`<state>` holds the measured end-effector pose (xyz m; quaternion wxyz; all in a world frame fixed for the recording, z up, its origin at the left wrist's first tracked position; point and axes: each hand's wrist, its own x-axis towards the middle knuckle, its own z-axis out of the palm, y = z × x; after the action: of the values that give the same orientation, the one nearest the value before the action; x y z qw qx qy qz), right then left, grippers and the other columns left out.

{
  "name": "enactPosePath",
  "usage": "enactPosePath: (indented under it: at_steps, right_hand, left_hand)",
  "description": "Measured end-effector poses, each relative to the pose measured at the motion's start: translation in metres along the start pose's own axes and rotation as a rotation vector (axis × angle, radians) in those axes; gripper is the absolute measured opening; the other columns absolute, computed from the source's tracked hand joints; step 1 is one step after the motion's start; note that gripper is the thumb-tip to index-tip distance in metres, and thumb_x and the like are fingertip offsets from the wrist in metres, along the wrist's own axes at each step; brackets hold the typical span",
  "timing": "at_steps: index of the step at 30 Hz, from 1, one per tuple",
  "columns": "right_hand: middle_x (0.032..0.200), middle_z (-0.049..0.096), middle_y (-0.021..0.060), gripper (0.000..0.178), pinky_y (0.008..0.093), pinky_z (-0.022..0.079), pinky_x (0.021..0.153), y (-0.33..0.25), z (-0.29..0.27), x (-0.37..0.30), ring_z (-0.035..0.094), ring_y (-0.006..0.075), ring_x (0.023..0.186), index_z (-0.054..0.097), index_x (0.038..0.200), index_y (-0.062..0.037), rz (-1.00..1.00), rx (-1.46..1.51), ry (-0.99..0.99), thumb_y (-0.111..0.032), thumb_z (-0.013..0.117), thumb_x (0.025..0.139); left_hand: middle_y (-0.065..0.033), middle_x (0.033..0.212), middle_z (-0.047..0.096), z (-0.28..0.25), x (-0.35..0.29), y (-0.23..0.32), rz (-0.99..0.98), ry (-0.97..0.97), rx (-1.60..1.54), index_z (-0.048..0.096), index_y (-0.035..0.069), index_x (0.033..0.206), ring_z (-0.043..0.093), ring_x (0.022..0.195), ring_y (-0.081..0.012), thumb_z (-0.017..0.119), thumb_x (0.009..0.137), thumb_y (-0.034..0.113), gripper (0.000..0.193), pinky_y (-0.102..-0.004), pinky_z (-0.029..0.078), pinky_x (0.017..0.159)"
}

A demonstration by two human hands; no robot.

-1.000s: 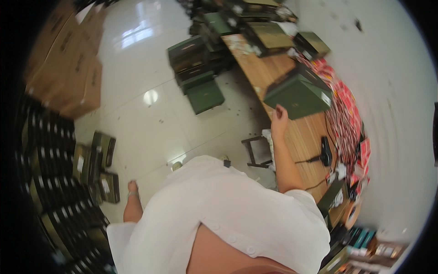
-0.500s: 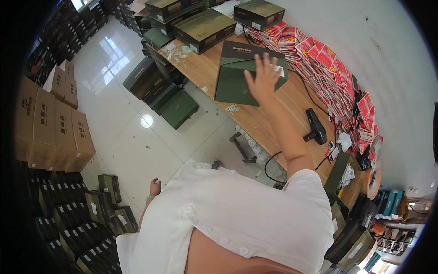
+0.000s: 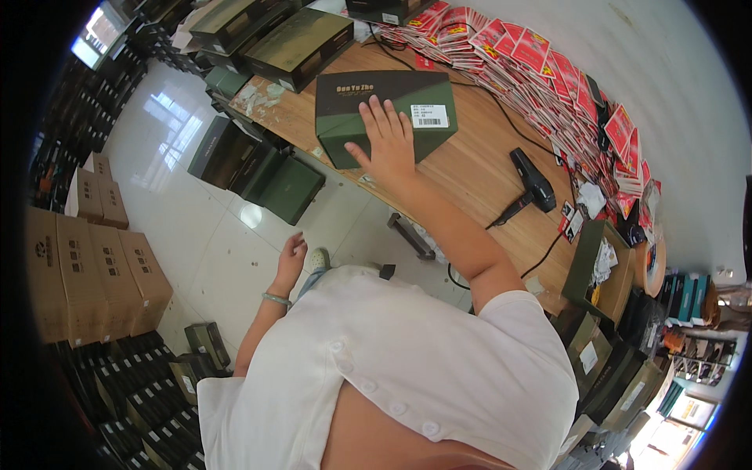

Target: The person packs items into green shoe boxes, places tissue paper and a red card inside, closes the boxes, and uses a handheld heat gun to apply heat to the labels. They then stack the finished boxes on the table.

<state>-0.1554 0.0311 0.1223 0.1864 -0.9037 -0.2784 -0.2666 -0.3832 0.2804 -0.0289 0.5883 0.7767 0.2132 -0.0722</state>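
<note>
A dark green shoebox (image 3: 341,106) with gold lettering and a white label (image 3: 430,117) sits on the wooden table (image 3: 462,184), close to its left edge. My right hand (image 3: 388,145) lies on the box beside the label, fingers stretched out and nearly together, thumb apart. It presses flat on the surface rather than gripping. Low at my left side, away from the table, hangs my left hand (image 3: 291,257). Its fingers are loosely bent and a little apart, with nothing visible in them. A bracelet (image 3: 276,299) circles that wrist.
A black hair dryer (image 3: 531,188) and its cord lie on the table. Red printed packets (image 3: 540,86) are heaped along the wall. More shoeboxes (image 3: 301,47) stand at the table's far end, others (image 3: 286,188) below it. Brown cartons (image 3: 110,274) line the left.
The shoebox has turned, so its lettering and label now face me more. My right hand's fingers have drawn closer together. My left hand has come forward, and the whole view has shifted.
</note>
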Motion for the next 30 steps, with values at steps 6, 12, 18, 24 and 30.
enactPosePath:
  at_steps: [6, 12, 18, 24, 30]
  right_hand:
    - [0.157, 0.027, 0.0108, 0.076, 0.0483, 0.02, 0.116, -0.012, -0.022, -0.024, 0.027, 0.0319, 0.143, 0.032, 0.15, -0.0098, 0.03, 0.039, -0.07, -0.052, 0.055, 0.091]
    - [0.157, 0.028, 0.0112, 0.074, 0.0464, 0.019, 0.117, -0.014, -0.031, -0.027, 0.026, 0.0308, 0.144, 0.031, 0.15, -0.009, 0.016, 0.063, -0.133, -0.048, 0.055, 0.092]
    - [0.154, 0.032, 0.0184, 0.066, 0.043, 0.028, 0.113, 0.026, -0.045, -0.041, 0.037, 0.0305, 0.137, 0.034, 0.149, -0.0058, 0.181, -0.053, 0.061, -0.039, 0.055, 0.095]
    - [0.115, 0.061, 0.0143, 0.049, 0.0335, 0.045, 0.091, 0.081, -0.066, -0.035, 0.057, 0.0198, 0.104, 0.053, 0.131, 0.0026, 0.842, 0.786, 0.178, -0.03, 0.061, 0.096]
    - [0.093, 0.07, 0.0104, 0.037, 0.0267, 0.05, 0.075, 0.118, -0.063, -0.033, 0.064, 0.0133, 0.085, 0.067, 0.105, 0.0065, 0.98, 0.939, 0.139, -0.026, 0.072, 0.088]
  left_hand:
    - [-0.0192, 0.141, 0.047, -0.002, 0.035, 0.212, 0.968, 0.215, 0.521, 0.045, 0.006, 0.14, 0.04, 0.134, -0.0371, 0.066, 0.088, 0.018, 0.057, -0.0452, 0.029, 0.113]
    - [-0.0295, 0.153, 0.02, 0.01, 0.098, 0.314, 1.057, 0.072, 1.206, 0.02, 0.019, 0.155, 0.014, 0.143, -0.0468, 0.082, 0.058, 0.057, 0.121, -0.064, 0.013, 0.113]
    - [-0.0322, 0.148, 0.021, 0.026, 0.125, 0.323, 0.872, -0.123, 1.249, 0.012, 0.025, 0.156, 0.016, 0.139, -0.0504, 0.084, 0.05, 0.053, 0.131, -0.0648, 0.014, 0.113]
    - [-0.0313, 0.147, 0.021, 0.023, 0.121, 0.312, 0.916, -0.123, 1.145, 0.015, 0.027, 0.155, 0.018, 0.138, -0.0512, 0.084, 0.053, 0.048, 0.126, -0.0628, 0.021, 0.111]
    - [-0.0316, 0.147, 0.021, 0.025, 0.116, 0.311, 0.909, -0.123, 1.142, 0.017, 0.027, 0.155, 0.019, 0.136, -0.0518, 0.085, 0.052, 0.047, 0.125, -0.0616, 0.026, 0.109]
